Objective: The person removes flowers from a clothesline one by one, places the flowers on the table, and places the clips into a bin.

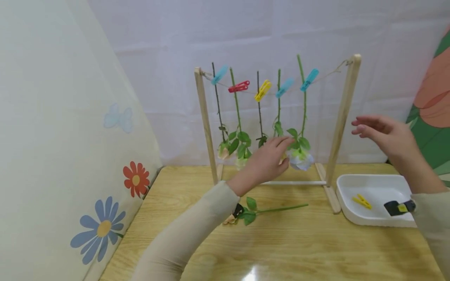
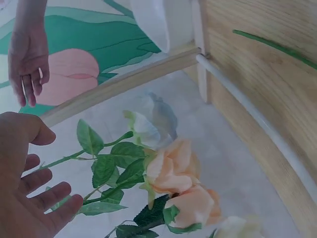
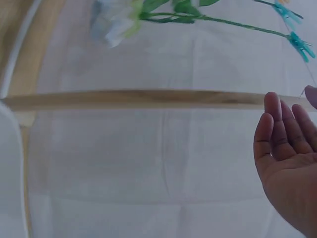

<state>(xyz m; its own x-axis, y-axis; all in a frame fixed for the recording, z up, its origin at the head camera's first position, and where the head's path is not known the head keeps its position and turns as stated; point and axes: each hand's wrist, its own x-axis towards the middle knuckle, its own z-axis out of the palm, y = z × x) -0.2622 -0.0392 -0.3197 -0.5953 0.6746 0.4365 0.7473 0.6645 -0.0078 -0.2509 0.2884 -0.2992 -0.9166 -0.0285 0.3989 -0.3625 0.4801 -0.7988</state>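
Observation:
Several roses hang head down from a string on a wooden frame (image 1: 342, 117), held by a red clothespin (image 1: 239, 86), a yellow clothespin (image 1: 263, 91) and blue clothespins (image 1: 309, 80). In front of the hanging blooms is my left hand (image 1: 265, 162), its fingers spread and holding nothing. Beside it is the pale blue rose (image 1: 300, 160); the left wrist view also shows peach roses (image 2: 173, 166) near that hand. To the right of the frame, my right hand (image 1: 393, 136) is raised in the air with gently bent fingers and an empty palm.
One peach rose (image 1: 281, 208) lies on the wooden table (image 1: 281, 249), its bloom partly hidden by the left sleeve. A white tray (image 1: 355, 181) at the right holds a yellow clothespin (image 1: 362, 201). A flower-decorated panel (image 1: 105, 164) stands along the left.

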